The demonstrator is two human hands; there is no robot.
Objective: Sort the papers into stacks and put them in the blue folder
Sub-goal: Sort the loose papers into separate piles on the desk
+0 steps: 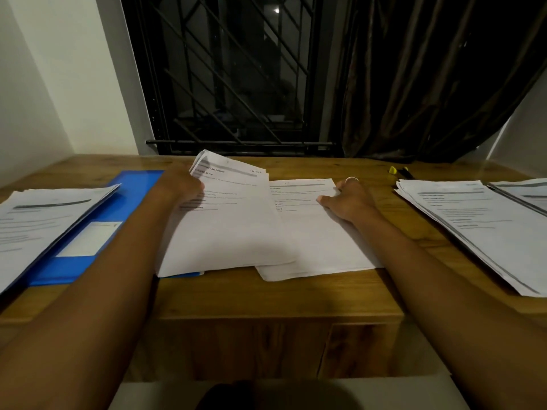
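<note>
Gripping papers (pixel 233 208) (left hand (pixel 180 184)), right hand (pixel 350 199) — flat

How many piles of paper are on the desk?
5: left pile on the blue folder, held pile in the left hand, middle pile under the right hand, right pile, cropped far-right pile.

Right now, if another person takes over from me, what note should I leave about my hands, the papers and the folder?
Left hand: grips a bundle of papers at its far corner, which is raised.
Right hand: flat and open on the middle stack.
Blue folder: lies closed on the desk at the left. The left stack lies partly on it, and the bundle overlaps its right edge.
Done: the right stack and the far-right stack are laid out.
Left: sort the bundle, then put all stacks into the folder.
</note>
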